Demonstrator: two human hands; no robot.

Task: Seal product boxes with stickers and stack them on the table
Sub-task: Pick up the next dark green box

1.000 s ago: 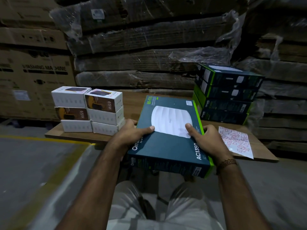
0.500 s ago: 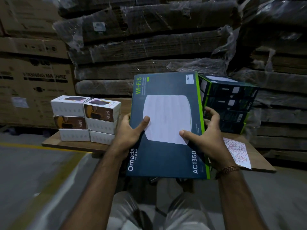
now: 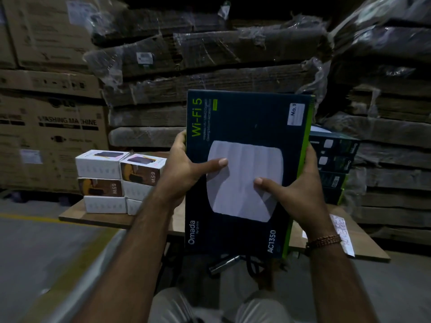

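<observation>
Wi-Fi box (image 3: pixel 247 127), dark teal with a green edge, is held up off the bench (image 3: pixel 98 216), tilted nearly upright, printed face toward the camera. Left hand (image 3: pixel 184 169) grips its left edge, thumb laid across the white device picture on the front, fingers wrapped behind. Right hand (image 3: pixel 296 194) grips the right edge the same way, thumb on the front, fingers behind; beaded bracelet (image 3: pixel 324 241) on that wrist. Stack of matching dark boxes (image 3: pixel 333 169) sits on the bench behind the held box, to the right, partly hidden. Sticker sheet (image 3: pixel 342 234) lies flat on the bench by the right wrist, red print, partly covered by the arm. Small white 65W boxes (image 3: pixel 112 180) are stacked three high in two columns at the bench's left end. Wrapped cardboard piles (image 3: pixel 210 75) fill the background.
</observation>
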